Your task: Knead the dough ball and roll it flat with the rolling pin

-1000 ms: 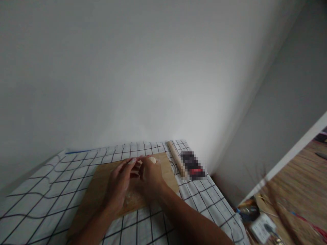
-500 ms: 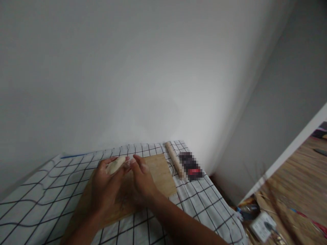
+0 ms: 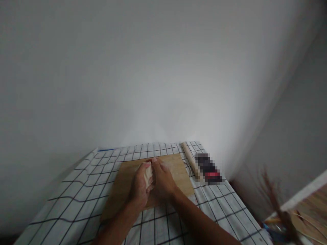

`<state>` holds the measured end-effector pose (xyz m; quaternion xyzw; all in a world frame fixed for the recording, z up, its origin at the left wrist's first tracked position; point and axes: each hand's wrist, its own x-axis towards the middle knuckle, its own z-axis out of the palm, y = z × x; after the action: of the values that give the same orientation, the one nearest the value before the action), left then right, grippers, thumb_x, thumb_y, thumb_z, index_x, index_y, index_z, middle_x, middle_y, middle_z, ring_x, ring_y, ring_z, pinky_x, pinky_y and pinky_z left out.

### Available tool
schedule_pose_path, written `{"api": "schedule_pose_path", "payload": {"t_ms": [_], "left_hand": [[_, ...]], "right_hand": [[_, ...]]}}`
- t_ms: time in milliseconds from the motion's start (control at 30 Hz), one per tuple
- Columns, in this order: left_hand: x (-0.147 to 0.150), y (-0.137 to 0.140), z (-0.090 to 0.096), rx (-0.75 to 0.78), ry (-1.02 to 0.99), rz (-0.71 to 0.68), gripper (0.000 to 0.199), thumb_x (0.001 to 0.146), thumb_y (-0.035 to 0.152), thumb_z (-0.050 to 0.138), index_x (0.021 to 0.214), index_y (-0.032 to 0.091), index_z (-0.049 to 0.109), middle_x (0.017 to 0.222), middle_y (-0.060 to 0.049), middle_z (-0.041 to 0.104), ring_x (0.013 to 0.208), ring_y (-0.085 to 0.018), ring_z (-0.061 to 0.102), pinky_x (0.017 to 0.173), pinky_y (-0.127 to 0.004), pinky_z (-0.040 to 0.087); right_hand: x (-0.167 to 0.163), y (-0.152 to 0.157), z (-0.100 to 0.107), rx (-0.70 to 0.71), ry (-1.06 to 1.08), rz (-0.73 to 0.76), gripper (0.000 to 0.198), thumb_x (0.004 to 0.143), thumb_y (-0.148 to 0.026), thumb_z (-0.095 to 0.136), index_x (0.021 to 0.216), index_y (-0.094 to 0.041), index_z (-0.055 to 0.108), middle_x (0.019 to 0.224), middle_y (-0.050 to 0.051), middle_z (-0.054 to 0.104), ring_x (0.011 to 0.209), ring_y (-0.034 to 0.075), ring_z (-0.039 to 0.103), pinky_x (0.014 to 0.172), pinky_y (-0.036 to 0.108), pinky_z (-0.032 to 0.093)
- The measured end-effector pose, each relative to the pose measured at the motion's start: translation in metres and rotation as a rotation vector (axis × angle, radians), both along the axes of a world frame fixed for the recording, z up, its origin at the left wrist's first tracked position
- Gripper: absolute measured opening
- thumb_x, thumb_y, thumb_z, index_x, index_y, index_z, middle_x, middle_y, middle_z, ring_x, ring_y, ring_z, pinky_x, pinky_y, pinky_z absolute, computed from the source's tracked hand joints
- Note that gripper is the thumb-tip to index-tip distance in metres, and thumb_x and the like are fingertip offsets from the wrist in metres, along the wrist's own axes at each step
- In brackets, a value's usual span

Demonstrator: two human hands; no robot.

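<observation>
- Two bare hands are meeting over the wooden board [image 3: 176, 165], with the pale dough [image 3: 148, 175] sitting between them.
- The left hand [image 3: 140, 183] is clamping on the dough, its thumb pressing along the upper end and its fingers wrapping round the far side.
- The right hand [image 3: 164, 178] is lying right against the left one, its thumb pointing forward; its inner side is hiding from view, so I cannot tell whether its fingers are gripping the dough.
- The dough is showing as a narrow strip beside the left palm; whether it is touching the board, I cannot tell.
- The board is resting on a white cloth [image 3: 76, 194] with dark grid lines.
- A rolling pin [image 3: 189, 158] is lying on the cloth beyond the board's right edge.
- Just beside the pin, a pixelated dark item [image 3: 206, 166] is showing a red patch.
</observation>
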<state>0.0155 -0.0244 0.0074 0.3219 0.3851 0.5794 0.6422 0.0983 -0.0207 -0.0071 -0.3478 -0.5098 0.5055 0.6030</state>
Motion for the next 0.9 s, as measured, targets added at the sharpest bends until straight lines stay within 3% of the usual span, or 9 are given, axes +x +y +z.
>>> {"api": "schedule_pose_path", "payload": {"t_ms": [100,167,267,367,500,600,733,800,900], "left_hand": [[0.003,0.002,-0.006,0.004,-0.054,0.042,0.023,0.079,0.038,0.066,0.095,0.022,0.064,0.069,0.002,0.066,0.054,-0.014,0.061,0.047,-0.024,0.044],[-0.001,0.003,-0.004,-0.02,-0.112,-0.067,0.034,0.081,0.048,0.067,0.099,0.02,0.067,0.083,-0.004,0.072,0.076,-0.021,0.07,0.066,-0.031,0.054],[-0.01,0.001,0.005,-0.03,-0.154,-0.316,0.052,0.086,0.066,0.055,0.102,0.019,0.07,0.095,-0.012,0.073,0.097,-0.03,0.069,0.082,-0.041,0.055],[-0.013,-0.002,0.016,0.005,-0.135,-0.368,0.055,0.088,0.069,0.048,0.106,0.022,0.07,0.097,-0.013,0.073,0.106,-0.031,0.067,0.084,-0.047,0.054],[-0.01,0.0,0.013,0.005,-0.099,-0.381,0.045,0.09,0.06,0.053,0.111,0.023,0.069,0.108,-0.012,0.072,0.114,-0.031,0.064,0.084,-0.047,0.054],[-0.012,0.006,0.003,0.009,-0.029,-0.276,0.039,0.089,0.053,0.061,0.111,0.022,0.069,0.128,-0.013,0.066,0.12,-0.028,0.061,0.088,-0.039,0.053],[-0.019,0.011,-0.003,0.069,0.095,-0.067,0.044,0.087,0.046,0.066,0.124,0.021,0.065,0.136,-0.011,0.062,0.121,-0.028,0.06,0.09,-0.036,0.051],[-0.018,0.011,-0.003,0.097,0.137,-0.071,0.048,0.087,0.048,0.065,0.125,0.019,0.065,0.132,-0.013,0.065,0.118,-0.029,0.062,0.088,-0.037,0.052],[-0.011,0.009,-0.003,0.215,0.274,-0.049,0.048,0.089,0.053,0.059,0.121,0.017,0.066,0.126,-0.015,0.067,0.113,-0.03,0.064,0.083,-0.038,0.053]], "right_hand": [[0.001,-0.005,0.004,0.044,-0.076,-0.071,0.039,0.1,-0.048,0.041,0.106,-0.022,0.07,0.09,0.002,0.07,0.086,0.019,0.067,0.078,0.031,0.055],[0.004,-0.006,0.005,0.168,-0.172,-0.18,0.033,0.098,-0.043,0.048,0.116,-0.023,0.068,0.116,0.006,0.068,0.111,0.022,0.063,0.097,0.038,0.05],[0.014,-0.002,0.006,0.361,-0.397,-0.308,0.043,0.087,-0.036,0.066,0.129,-0.025,0.063,0.143,0.009,0.054,0.134,0.028,0.048,0.115,0.048,0.033],[0.025,0.002,0.008,0.443,-0.501,-0.34,0.046,0.083,-0.029,0.069,0.129,-0.025,0.064,0.136,0.011,0.061,0.13,0.029,0.052,0.118,0.052,0.026],[0.033,0.008,0.011,0.42,-0.34,-0.362,0.029,0.085,-0.023,0.061,0.113,-0.023,0.07,0.118,0.009,0.068,0.111,0.024,0.063,0.099,0.041,0.047],[0.037,0.017,0.01,0.212,-0.108,-0.392,0.028,0.085,-0.032,0.063,0.11,-0.02,0.069,0.087,0.004,0.069,0.079,0.019,0.065,0.072,0.032,0.053],[0.038,0.027,0.01,-0.091,0.171,-0.288,0.034,0.082,-0.051,0.067,0.076,-0.019,0.057,0.054,-0.006,0.048,0.041,0.009,0.04,0.038,0.02,0.029],[0.035,0.028,0.01,-0.156,0.262,-0.278,0.04,0.08,-0.053,0.068,0.068,-0.021,0.048,0.051,-0.008,0.043,0.037,0.007,0.034,0.034,0.019,0.019],[0.026,0.029,0.006,-0.174,0.282,-0.279,0.04,0.079,-0.052,0.068,0.065,-0.022,0.046,0.049,-0.008,0.043,0.034,0.007,0.033,0.032,0.02,0.018]]}}
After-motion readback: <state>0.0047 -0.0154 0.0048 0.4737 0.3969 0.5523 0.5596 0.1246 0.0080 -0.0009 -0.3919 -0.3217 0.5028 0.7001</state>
